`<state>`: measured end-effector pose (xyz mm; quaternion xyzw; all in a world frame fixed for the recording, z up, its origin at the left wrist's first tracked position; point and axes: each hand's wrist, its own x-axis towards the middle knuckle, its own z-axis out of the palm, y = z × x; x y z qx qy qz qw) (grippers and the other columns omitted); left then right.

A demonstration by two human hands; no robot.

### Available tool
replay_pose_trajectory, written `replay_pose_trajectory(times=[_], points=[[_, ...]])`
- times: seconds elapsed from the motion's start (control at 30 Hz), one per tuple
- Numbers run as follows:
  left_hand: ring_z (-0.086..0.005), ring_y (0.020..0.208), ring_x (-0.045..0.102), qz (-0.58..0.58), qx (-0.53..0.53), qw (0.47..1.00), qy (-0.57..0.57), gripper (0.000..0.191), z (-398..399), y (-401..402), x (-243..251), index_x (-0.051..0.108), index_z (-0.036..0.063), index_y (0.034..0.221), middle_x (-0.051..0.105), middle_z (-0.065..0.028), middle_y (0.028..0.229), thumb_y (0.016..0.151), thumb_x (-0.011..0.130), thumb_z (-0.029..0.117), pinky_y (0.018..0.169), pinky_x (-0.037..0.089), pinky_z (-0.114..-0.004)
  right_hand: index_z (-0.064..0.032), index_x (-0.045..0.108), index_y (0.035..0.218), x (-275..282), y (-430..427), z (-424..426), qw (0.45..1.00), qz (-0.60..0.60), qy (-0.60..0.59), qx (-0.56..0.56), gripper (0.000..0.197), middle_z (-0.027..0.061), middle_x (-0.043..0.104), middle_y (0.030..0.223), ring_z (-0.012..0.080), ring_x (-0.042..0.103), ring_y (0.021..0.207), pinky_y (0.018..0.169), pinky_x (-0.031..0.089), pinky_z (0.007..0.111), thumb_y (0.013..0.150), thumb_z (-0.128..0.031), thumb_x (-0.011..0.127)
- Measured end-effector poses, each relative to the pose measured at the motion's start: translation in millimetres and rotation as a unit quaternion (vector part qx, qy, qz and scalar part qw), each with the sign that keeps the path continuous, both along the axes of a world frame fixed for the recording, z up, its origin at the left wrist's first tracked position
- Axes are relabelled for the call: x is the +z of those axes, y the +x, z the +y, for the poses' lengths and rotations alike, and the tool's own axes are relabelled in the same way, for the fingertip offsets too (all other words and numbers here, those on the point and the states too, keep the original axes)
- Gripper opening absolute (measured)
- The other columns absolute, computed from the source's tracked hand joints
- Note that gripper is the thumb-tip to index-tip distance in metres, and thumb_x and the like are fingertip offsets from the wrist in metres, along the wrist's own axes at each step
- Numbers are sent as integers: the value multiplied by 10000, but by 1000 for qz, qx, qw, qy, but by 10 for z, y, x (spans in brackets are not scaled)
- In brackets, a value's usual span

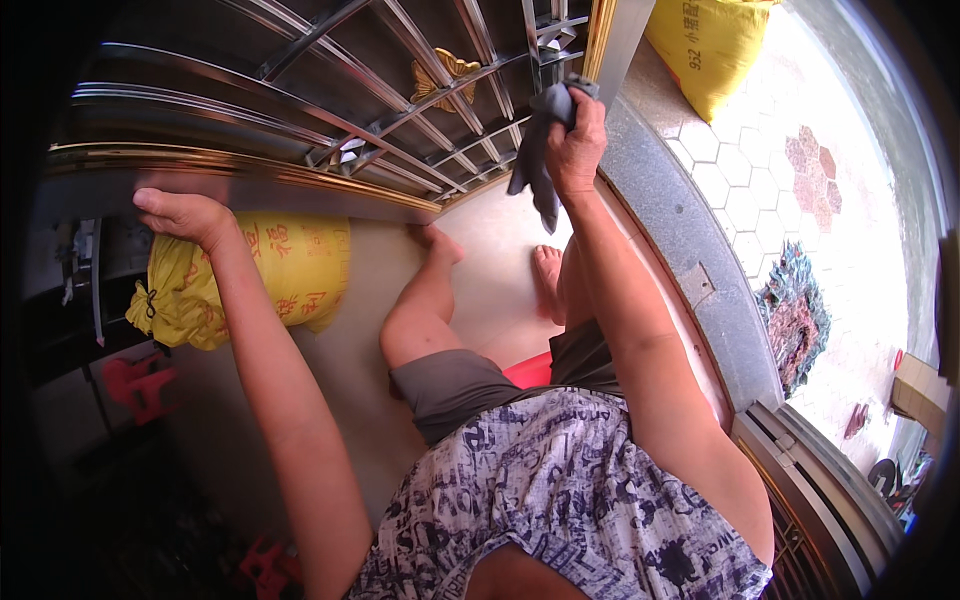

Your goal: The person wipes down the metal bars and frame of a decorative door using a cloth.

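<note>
A metal door point(285, 184) with a gold-coloured trim and a grid of shiny bars stands in front of me. My left hand point(184, 217) is at the door's left edge, its thumb against the metal; how firmly the fingers grip is hard to see. My right hand point(579, 142) is closed around a dark grey cloth point(550, 142) near the door's right side, and the cloth hangs below the fist. A gold butterfly-shaped ornament point(444, 81) sits on the bars between my hands.
A tied yellow sack point(300, 262) lies on the floor beneath my left forearm. Red plastic stools point(139, 386) stand at the left. A grey stone threshold point(679, 210) runs along my right. Outside are another yellow sack point(709, 45), a shaggy mat point(796, 322) and a cardboard box point(921, 390).
</note>
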<state>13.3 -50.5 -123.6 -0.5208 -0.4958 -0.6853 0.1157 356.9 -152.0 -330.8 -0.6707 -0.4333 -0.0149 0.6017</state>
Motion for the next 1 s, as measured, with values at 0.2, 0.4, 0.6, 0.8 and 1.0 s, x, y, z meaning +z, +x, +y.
replay_pose_trajectory(times=[0.2,0.4,0.6,0.8,1.0], points=[[-281,985,569,-23,-17,1000,-14,651,-29,81,-6,531,-70,1076,560,-200,1113,958,276,517,857,495,-391,-40,530,998,31,139,430,994,-9,108,-28,334,180,543,898,392,552,836,747,463,426,676,48,549],[-273,956,585,-13,-29,1000,-3,695,-8,14,55,541,-48,1102,582,-177,1097,949,251,565,831,510,-396,-21,507,907,-688,260,466,984,65,-154,-55,250,232,580,868,442,578,805,719,460,482,681,-39,614],[-273,962,584,-15,-34,999,-8,690,-88,54,68,539,-47,1106,582,-180,1099,944,258,563,846,505,-393,-72,553,939,-61,225,323,999,21,-48,-15,260,170,564,873,386,588,790,688,484,455,687,-59,614],[-271,958,585,-31,-38,999,-7,691,-33,51,51,544,-45,1083,586,-173,1084,937,271,572,840,505,-391,-214,608,1159,399,266,141,990,-73,-88,79,465,129,562,967,338,621,795,662,513,424,708,-104,632],[-280,968,586,-3,-31,999,-35,677,-58,25,62,533,-67,1104,581,-191,1087,942,273,536,831,509,-393,-239,590,1227,660,399,188,932,-205,-274,116,452,139,598,952,324,644,811,644,517,413,793,-126,529]])
